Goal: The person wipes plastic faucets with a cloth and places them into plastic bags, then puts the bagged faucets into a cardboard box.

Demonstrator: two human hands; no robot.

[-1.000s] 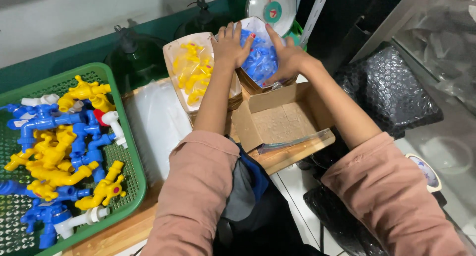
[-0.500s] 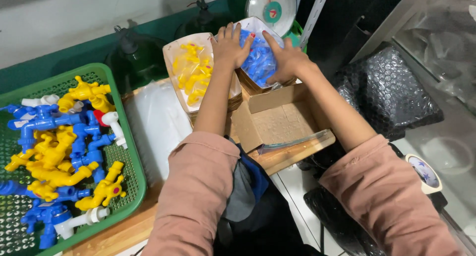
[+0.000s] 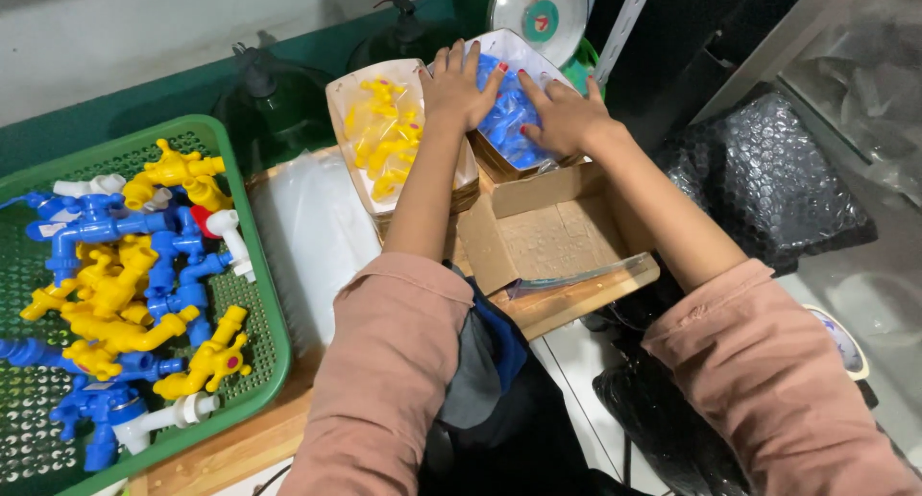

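Blue, yellow and green across the bench

The basket (image 3: 252, 266) is green mesh, heaped with blue and yellow plastic taps (image 3: 125, 285), a few white. One bag (image 3: 384, 136) holds yellow pieces; the other bag (image 3: 509, 121) holds blue. The box (image 3: 547, 232) is plain brown cardboard, the sleeves (image 3: 394, 362) dusty pink, the fingernails (image 3: 524, 129) red.
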